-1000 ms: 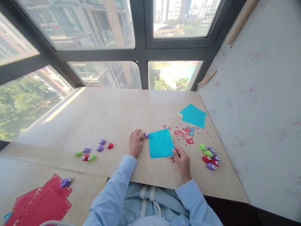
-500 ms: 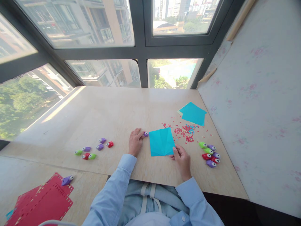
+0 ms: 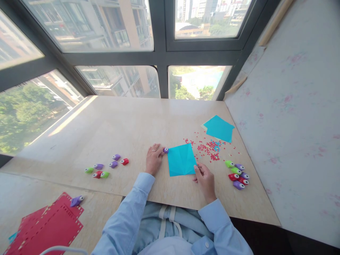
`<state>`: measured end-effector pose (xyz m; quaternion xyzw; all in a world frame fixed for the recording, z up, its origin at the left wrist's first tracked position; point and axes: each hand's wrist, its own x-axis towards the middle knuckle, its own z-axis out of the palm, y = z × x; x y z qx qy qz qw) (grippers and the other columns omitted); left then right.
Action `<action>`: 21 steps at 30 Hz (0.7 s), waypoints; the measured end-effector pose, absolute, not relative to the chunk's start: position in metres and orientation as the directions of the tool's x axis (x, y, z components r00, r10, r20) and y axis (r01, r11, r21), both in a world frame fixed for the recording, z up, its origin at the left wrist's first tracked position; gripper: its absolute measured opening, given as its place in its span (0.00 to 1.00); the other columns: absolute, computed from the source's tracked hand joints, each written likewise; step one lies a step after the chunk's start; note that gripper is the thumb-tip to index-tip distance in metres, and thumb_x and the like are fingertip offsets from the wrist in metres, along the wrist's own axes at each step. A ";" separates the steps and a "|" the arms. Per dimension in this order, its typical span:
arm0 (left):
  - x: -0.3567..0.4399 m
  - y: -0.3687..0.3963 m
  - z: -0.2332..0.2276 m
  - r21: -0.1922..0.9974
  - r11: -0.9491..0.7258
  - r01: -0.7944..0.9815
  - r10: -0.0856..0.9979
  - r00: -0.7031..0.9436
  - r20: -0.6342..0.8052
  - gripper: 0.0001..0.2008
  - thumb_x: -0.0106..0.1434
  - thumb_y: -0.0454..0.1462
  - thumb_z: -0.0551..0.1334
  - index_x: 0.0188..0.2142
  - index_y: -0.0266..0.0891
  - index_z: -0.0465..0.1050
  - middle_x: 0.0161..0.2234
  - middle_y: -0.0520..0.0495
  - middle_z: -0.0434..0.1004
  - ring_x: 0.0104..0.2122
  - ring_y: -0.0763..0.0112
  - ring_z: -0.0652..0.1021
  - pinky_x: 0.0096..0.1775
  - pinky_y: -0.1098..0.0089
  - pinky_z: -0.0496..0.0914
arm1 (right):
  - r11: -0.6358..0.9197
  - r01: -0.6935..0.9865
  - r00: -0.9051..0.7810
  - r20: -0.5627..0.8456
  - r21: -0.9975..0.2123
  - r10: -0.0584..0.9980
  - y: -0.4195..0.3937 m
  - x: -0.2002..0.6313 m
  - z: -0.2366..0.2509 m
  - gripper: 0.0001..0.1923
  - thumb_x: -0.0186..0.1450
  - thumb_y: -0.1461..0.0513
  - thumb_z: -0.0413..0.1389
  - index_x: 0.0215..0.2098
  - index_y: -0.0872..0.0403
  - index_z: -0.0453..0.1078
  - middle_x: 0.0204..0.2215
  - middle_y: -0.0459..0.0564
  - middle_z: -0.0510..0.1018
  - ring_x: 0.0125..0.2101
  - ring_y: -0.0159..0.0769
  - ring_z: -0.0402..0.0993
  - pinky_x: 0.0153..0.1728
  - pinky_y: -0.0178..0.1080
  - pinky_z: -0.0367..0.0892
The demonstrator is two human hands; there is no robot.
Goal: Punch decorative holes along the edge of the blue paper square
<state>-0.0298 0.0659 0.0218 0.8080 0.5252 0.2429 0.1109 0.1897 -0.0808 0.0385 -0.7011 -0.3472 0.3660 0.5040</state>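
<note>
A creased blue sheet of paper (image 3: 181, 160) is in front of me. My right hand (image 3: 205, 180) pinches its lower right corner between thumb and fingers. My left hand (image 3: 154, 158), with a ring on one finger, grips a small purple craft punch (image 3: 165, 150). That punch sits at the paper's upper left corner; whether the paper edge lies inside its slot is too small to tell. Red and blue paper bits (image 3: 209, 147) are scattered just beyond the sheet's right side.
More blue sheets (image 3: 220, 129) lie at the back right. Coloured punches cluster at the right (image 3: 238, 182) and at the left (image 3: 113, 164). Punched red sheets (image 3: 53, 226) with a purple punch (image 3: 77, 201) on top lie lower left. Windows and a papered wall (image 3: 297, 134) border the table.
The blue sheet has shifted slightly left, its upper left corner now meeting the purple punch. My right hand moved left along with it. The left hand has kept its hold on the punch.
</note>
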 end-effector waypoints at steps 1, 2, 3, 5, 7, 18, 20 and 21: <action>-0.030 0.066 0.022 0.430 -0.426 0.796 0.901 0.334 0.276 0.14 0.68 0.39 0.57 0.51 0.47 0.74 0.58 0.42 0.67 0.60 0.57 0.65 0.61 0.50 0.57 | -0.255 0.124 0.484 -0.166 -0.959 0.859 -0.081 0.190 0.039 0.30 0.62 0.44 0.54 0.48 0.61 0.70 0.34 0.56 0.79 0.17 0.35 0.71 0.18 0.36 0.69; -0.030 0.066 0.022 0.426 -0.429 0.796 0.900 0.337 0.276 0.14 0.68 0.39 0.57 0.51 0.47 0.74 0.58 0.42 0.67 0.60 0.57 0.65 0.61 0.50 0.57 | -0.258 0.130 0.476 -0.168 -0.957 0.863 -0.081 0.190 0.040 0.30 0.62 0.44 0.53 0.48 0.61 0.70 0.34 0.56 0.79 0.16 0.34 0.70 0.17 0.36 0.68; -0.030 0.066 0.022 0.423 -0.432 0.797 0.899 0.340 0.277 0.14 0.68 0.40 0.57 0.51 0.47 0.74 0.58 0.42 0.67 0.60 0.57 0.65 0.61 0.50 0.57 | -0.260 0.138 0.469 -0.168 -0.956 0.867 -0.080 0.190 0.041 0.30 0.62 0.44 0.53 0.48 0.61 0.70 0.34 0.56 0.79 0.16 0.34 0.70 0.17 0.36 0.68; -0.030 0.065 0.022 0.414 -0.439 0.797 0.895 0.348 0.279 0.14 0.68 0.41 0.57 0.51 0.47 0.74 0.58 0.42 0.67 0.60 0.57 0.64 0.61 0.50 0.57 | -0.260 0.156 0.455 -0.164 -0.953 0.875 -0.080 0.190 0.043 0.30 0.62 0.44 0.53 0.48 0.61 0.71 0.32 0.55 0.79 0.16 0.34 0.69 0.17 0.35 0.67; -0.031 0.065 0.022 0.406 -0.448 0.796 0.891 0.360 0.277 0.15 0.68 0.42 0.56 0.52 0.47 0.74 0.59 0.42 0.66 0.61 0.57 0.64 0.61 0.50 0.56 | -0.257 0.170 0.446 -0.158 -0.951 0.881 -0.080 0.191 0.044 0.31 0.62 0.43 0.53 0.47 0.61 0.71 0.31 0.55 0.79 0.16 0.34 0.69 0.17 0.35 0.67; -0.036 0.060 0.027 0.432 -0.483 0.762 0.875 0.442 0.199 0.18 0.64 0.44 0.61 0.53 0.48 0.72 0.62 0.41 0.61 0.64 0.56 0.59 0.63 0.48 0.51 | -0.289 0.111 0.398 -0.224 -0.951 0.890 -0.087 0.194 0.052 0.34 0.60 0.42 0.55 0.51 0.61 0.67 0.29 0.53 0.79 0.15 0.34 0.68 0.16 0.35 0.64; -0.038 0.056 0.029 0.457 -0.513 0.727 0.856 0.472 0.211 0.21 0.64 0.45 0.61 0.56 0.47 0.70 0.63 0.42 0.60 0.64 0.57 0.59 0.64 0.48 0.50 | -0.354 0.099 0.361 -0.298 -0.930 0.884 -0.090 0.197 0.056 0.35 0.58 0.40 0.55 0.49 0.60 0.68 0.25 0.51 0.77 0.14 0.34 0.67 0.14 0.35 0.62; -0.039 0.053 0.030 0.477 -0.523 0.706 0.850 0.475 0.229 0.23 0.64 0.45 0.61 0.57 0.45 0.68 0.63 0.41 0.60 0.63 0.58 0.60 0.64 0.48 0.50 | -0.390 0.105 0.336 -0.337 -0.915 0.880 -0.092 0.199 0.058 0.35 0.58 0.39 0.55 0.47 0.60 0.69 0.21 0.49 0.75 0.13 0.34 0.66 0.13 0.34 0.60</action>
